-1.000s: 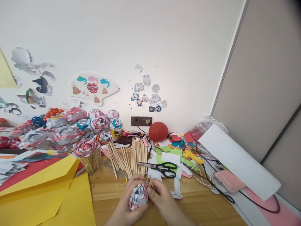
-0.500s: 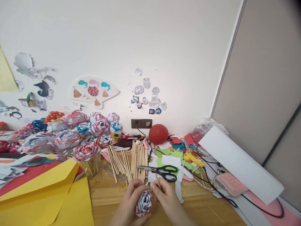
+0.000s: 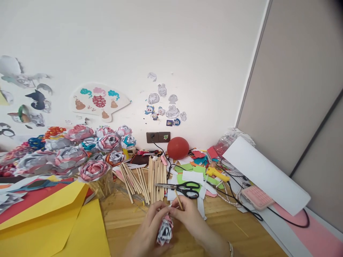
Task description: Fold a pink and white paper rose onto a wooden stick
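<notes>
A pink, white and grey paper flower (image 3: 164, 232) sits in my left hand (image 3: 151, 225), whose fingers curl round its side. My right hand (image 3: 187, 214) pinches at the flower's upper edge, where thumb and fingertips meet a pink petal. A thin wooden stick (image 3: 178, 200) pokes up from between the right fingers, its lower end hidden in the grip. Just beyond the hands lie black-handled scissors (image 3: 187, 188), with a row of wooden sticks (image 3: 157, 178) to their left.
Finished paper flowers (image 3: 93, 169) stand in a cluster at the left, above yellow paper sheets (image 3: 80, 228). A red balloon (image 3: 178, 148) rests by the wall. At right are a yellow glue gun (image 3: 217, 174), its cord, paper scraps, a pink keypad-like device (image 3: 257, 197) and a white sheet (image 3: 266, 175).
The flower has tilted, showing its pink outer petals at the top. My right hand has moved in against its upper edge, still with the stick. The view has shifted slightly right.
</notes>
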`<state>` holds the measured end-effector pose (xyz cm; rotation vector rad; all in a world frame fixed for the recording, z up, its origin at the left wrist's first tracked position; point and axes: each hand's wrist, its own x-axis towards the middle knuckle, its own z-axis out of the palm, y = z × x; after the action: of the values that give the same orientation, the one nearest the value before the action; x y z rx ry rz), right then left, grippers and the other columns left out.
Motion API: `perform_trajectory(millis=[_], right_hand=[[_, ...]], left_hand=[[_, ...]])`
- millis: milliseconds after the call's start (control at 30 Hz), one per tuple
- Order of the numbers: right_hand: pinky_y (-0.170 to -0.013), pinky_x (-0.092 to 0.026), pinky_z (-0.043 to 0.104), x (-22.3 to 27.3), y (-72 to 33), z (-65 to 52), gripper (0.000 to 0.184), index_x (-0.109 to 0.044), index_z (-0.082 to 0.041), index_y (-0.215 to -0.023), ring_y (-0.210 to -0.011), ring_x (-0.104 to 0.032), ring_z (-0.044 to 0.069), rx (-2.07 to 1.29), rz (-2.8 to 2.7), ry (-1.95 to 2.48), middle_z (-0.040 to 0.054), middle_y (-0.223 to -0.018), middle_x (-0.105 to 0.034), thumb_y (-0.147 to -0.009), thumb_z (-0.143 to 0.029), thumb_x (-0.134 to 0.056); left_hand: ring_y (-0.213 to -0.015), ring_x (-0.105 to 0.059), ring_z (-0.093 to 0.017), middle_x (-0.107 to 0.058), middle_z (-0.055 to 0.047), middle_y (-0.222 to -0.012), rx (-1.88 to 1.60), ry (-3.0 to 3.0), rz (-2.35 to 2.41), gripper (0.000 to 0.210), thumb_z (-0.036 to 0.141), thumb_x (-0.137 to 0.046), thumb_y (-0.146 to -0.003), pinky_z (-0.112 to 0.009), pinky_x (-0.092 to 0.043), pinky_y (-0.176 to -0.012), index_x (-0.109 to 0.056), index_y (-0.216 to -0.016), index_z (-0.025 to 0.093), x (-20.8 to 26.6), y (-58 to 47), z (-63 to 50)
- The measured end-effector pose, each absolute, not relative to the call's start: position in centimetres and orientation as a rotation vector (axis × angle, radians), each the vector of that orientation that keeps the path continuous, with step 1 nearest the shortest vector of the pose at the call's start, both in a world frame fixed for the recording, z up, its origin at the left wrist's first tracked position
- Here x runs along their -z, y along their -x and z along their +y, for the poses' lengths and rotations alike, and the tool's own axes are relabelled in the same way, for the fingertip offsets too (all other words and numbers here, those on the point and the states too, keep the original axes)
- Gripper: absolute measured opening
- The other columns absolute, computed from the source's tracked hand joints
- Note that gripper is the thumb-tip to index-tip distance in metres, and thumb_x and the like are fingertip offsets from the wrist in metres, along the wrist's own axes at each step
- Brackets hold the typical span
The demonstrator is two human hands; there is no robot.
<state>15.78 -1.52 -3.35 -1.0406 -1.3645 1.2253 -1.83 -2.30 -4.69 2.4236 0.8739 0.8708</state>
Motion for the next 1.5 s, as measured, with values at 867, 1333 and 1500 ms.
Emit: perform_trajectory(millis=[867,1333,1500], right_hand=[[-0.049,-0.025,0.019,1.5,-15.9,-2.8,0.007,-0.053,-0.018,-0.065,-0.052,-0.033,0.009,-1.015,-1.724,1.209,-0.0068,-0.055,-0.037,-0.070,-0.018,-0.058],[-0.049,-0.030,0.019,1.5,-15.6,-2.7,0.005,-0.055,-0.017,-0.068,-0.054,-0.040,0.010,-1.157,-1.683,1.169,-0.0051,-0.060,-0.045,-0.065,-0.016,-0.059],[-0.049,-0.030,0.019,1.6,-15.5,-2.6,0.002,-0.055,-0.017,-0.066,-0.054,-0.041,0.010,-1.143,-1.709,1.215,-0.0051,-0.058,-0.046,-0.066,-0.015,-0.056]], left_hand=[[-0.054,-0.056,-0.013,-0.060,0.002,-0.060,-0.794,-1.609,0.979,0.015,0.028,-0.064,-0.067,-0.025,-0.045,-0.055,-0.060,-0.070,0.014,1.8,1.0,-1.2],[-0.055,-0.053,-0.012,-0.057,0.003,-0.056,-0.785,-1.788,1.084,0.014,0.025,-0.060,-0.070,-0.022,-0.041,-0.053,-0.059,-0.062,0.014,1.1,1.1,-1.4],[-0.058,-0.056,-0.014,-0.062,0.001,-0.059,-0.773,-1.913,1.127,0.013,0.022,-0.057,-0.071,-0.022,-0.042,-0.055,-0.062,-0.061,0.015,1.3,1.1,-1.6]])
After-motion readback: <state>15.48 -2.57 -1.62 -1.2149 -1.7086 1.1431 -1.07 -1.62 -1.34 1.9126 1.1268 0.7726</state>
